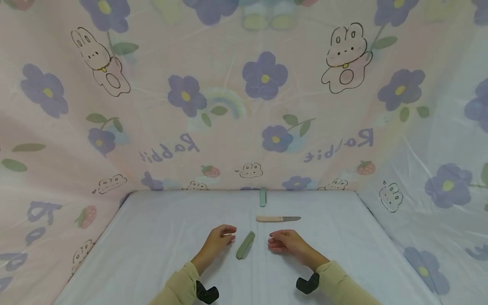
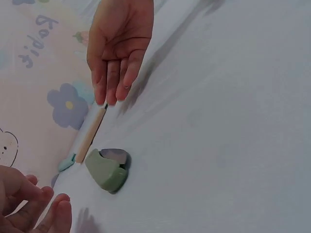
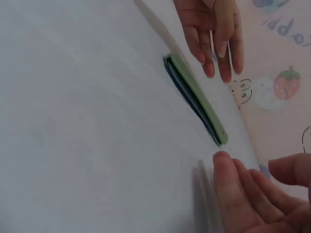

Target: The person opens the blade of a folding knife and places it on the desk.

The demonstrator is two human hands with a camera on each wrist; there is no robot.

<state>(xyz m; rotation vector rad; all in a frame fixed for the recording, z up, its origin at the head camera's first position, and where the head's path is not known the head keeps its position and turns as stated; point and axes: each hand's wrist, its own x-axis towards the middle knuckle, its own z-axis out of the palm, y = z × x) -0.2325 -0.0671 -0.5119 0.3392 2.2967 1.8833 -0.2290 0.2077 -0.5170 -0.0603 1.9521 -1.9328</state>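
Note:
Between my two hands lies a green folding knife (image 1: pixel 245 245), its blade folded into the handle; the right wrist view shows the slot along the green handle (image 3: pixel 201 97). My left hand (image 1: pixel 218 241) is just left of it, fingers loosely bent and holding nothing. To its right, my right hand (image 1: pixel 287 243) hovers with relaxed fingers, also holding nothing. Neither touches the knife. Farther back lies a knife with a beige handle (image 1: pixel 270 219), its blade (image 1: pixel 292 218) pointing right. Behind that, a teal folded object (image 1: pixel 263 198) sits near the table's back edge.
A white sheet covers the table (image 1: pixel 160 237). Patterned fabric (image 1: pixel 225 140) with flowers and rabbits rises along the back and both sides. Black devices (image 1: pixel 207 292) are strapped at both wrists, over the sleeves.

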